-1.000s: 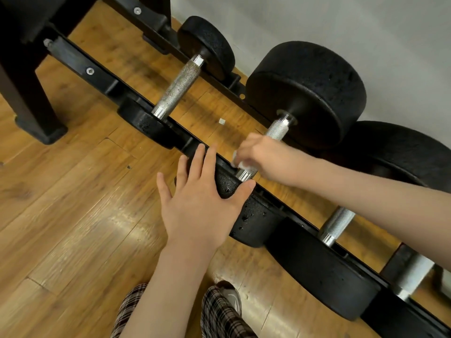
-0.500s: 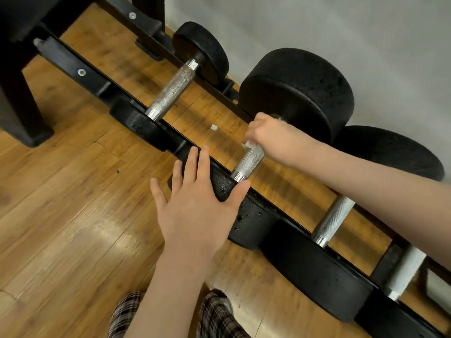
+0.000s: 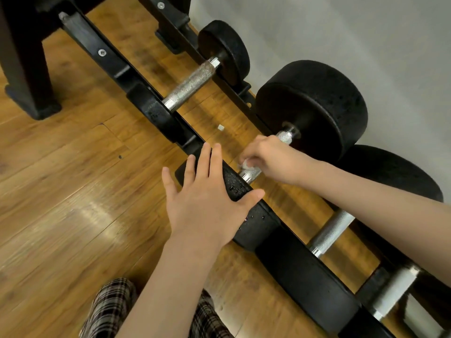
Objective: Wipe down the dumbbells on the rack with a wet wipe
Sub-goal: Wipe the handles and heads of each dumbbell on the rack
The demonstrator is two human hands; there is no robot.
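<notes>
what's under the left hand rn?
The left hand lies flat, fingers straight, on the near black head of the dumbbell whose handle the right hand wipes with a wet wipe. Wet drops show beside the thumb; the surface under the palm is hidden.

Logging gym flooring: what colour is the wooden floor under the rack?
Warm honey-brown wooden floor, seen in the head view.

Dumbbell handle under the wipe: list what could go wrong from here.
1. The right hand pinches the wet wipe at the handle close to the near dumbbell head; fingers could jam against it.
2. Droplets bead on that head under the left hand, which lies flat; the palm may slip.
3. The wipe is bunched small, so parts of the knurling may be missed.
</notes>
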